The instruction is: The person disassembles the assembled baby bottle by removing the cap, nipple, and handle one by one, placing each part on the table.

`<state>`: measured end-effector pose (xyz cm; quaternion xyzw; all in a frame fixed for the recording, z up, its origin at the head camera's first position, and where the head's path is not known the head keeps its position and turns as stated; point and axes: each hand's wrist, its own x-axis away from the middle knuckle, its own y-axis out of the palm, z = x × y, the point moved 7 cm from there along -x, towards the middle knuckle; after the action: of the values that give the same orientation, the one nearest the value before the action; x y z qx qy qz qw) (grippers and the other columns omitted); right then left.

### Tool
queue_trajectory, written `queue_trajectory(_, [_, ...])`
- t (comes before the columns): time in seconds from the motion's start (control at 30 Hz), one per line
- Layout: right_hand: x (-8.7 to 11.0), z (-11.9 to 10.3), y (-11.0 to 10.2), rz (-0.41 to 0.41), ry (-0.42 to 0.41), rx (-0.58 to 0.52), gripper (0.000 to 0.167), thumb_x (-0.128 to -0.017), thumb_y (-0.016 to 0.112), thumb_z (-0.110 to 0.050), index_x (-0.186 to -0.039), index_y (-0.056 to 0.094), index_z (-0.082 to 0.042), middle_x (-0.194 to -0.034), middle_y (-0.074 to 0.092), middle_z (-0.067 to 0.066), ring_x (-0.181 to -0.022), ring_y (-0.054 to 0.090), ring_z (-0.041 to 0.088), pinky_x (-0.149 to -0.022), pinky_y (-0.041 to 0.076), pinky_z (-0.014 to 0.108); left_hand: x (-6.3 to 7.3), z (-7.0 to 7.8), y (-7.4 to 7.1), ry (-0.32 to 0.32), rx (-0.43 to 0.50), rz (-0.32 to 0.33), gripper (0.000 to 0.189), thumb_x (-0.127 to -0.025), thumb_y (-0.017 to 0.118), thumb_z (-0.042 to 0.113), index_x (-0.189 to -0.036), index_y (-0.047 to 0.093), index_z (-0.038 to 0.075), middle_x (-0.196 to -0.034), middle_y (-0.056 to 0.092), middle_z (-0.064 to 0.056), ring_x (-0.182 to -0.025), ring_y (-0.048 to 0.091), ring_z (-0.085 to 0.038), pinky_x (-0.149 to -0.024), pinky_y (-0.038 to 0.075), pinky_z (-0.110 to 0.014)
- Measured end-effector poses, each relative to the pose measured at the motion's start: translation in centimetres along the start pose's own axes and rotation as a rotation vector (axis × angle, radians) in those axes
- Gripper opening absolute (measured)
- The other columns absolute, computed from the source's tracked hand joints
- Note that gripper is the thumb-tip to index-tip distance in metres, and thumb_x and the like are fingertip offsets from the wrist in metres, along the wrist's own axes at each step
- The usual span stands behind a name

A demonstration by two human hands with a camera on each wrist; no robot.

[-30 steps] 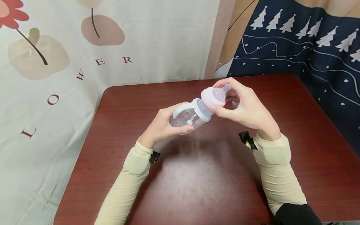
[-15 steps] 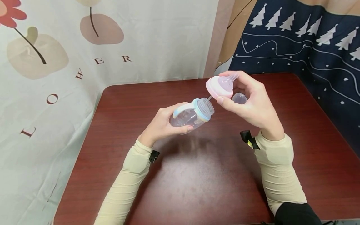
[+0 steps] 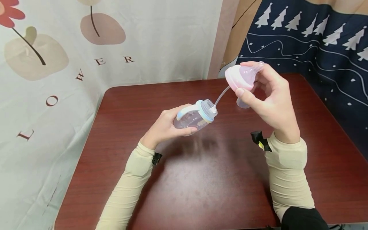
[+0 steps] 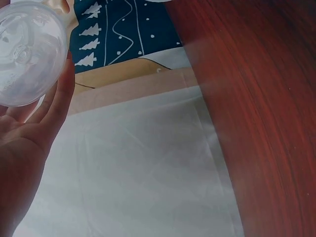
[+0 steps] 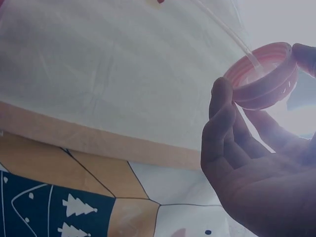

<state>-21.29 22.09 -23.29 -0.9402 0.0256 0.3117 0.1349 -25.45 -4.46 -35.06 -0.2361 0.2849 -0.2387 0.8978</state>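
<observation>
In the head view my left hand (image 3: 165, 127) grips a clear baby bottle (image 3: 189, 119) with a white-and-blue handle, tilted with its mouth to the upper right. My right hand (image 3: 274, 95) pinches the pink collar (image 3: 236, 78), which carries a translucent nipple (image 3: 251, 73). From the collar a thin straw (image 3: 221, 95) runs down, its weighted end at the bottle's mouth. The right wrist view shows fingers on opposite sides of the pink collar (image 5: 264, 81). The bottle's round base (image 4: 29, 54) faces the left wrist camera.
A clear rounded piece (image 3: 242, 103) shows partly behind my right hand; whether it rests on the table is unclear. Below lies a reddish-brown wooden table (image 3: 195, 185). A pale printed curtain (image 3: 166, 41) and a navy tree-print cloth (image 3: 302, 54) hang behind it.
My right hand has lifted the collar and nipple off the bottle's neck, up and to the right, drawing out the straw. My left hand and the bottle have barely moved.
</observation>
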Motion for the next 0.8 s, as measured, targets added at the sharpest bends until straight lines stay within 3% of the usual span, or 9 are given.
queue_trajectory(0.23, [-0.2, 0.1, -1.0, 0.044, 0.0, 0.02, 0.048, -0.09, 0.077, -0.005, -0.137, 0.069, -0.009, -0.128, 0.07, 0.008, -0.104, 0.065, 0.024, -0.088, 0.053, 0.023, 0.0, -0.2, -0.4, -0.002, -0.009, 0.006, 0.063, -0.084, 0.092, 0.031, -0.141, 0.066, 0.022, -0.12, 0.074, 0.004, -0.099, 0.069, -0.011, -0.086, 0.058, -0.033])
queue_trajectory(0.4, [-0.4, 0.3, -1.3, 0.04, 0.043, 0.041, 0.047, -0.089, 0.078, -0.002, -0.135, 0.07, -0.009, -0.12, 0.072, 0.005, -0.096, 0.065, 0.021, -0.082, 0.052, 0.023, 0.0, 0.1, -1.1, -0.001, 0.002, 0.02, 0.062, -0.084, 0.091, 0.031, -0.14, 0.066, 0.025, -0.118, 0.073, 0.01, -0.099, 0.068, -0.01, -0.085, 0.058, -0.032])
queue_trajectory(0.63, [0.1, 1.9, -1.6, -0.043, 0.186, 0.226, 0.047, -0.089, 0.084, -0.012, -0.134, 0.07, -0.015, -0.11, 0.069, -0.004, -0.087, 0.062, 0.016, -0.075, 0.051, 0.018, 0.0, 0.6, -1.6, 0.01, 0.004, 0.029, 0.062, -0.084, 0.091, 0.033, -0.14, 0.065, 0.025, -0.116, 0.073, 0.01, -0.099, 0.068, -0.009, -0.085, 0.058, -0.032])
queue_trajectory(0.8, [0.1, 3.3, -1.1, -0.142, 0.263, 0.391, 0.049, -0.091, 0.085, -0.027, -0.135, 0.068, -0.017, -0.113, 0.067, 0.0, -0.09, 0.061, 0.014, -0.072, 0.047, 0.015, 0.6, 0.8, -2.6, -0.005, -0.005, 0.053, 0.061, -0.085, 0.091, 0.034, -0.14, 0.065, 0.027, -0.117, 0.072, 0.012, -0.098, 0.068, -0.009, -0.085, 0.059, -0.032])
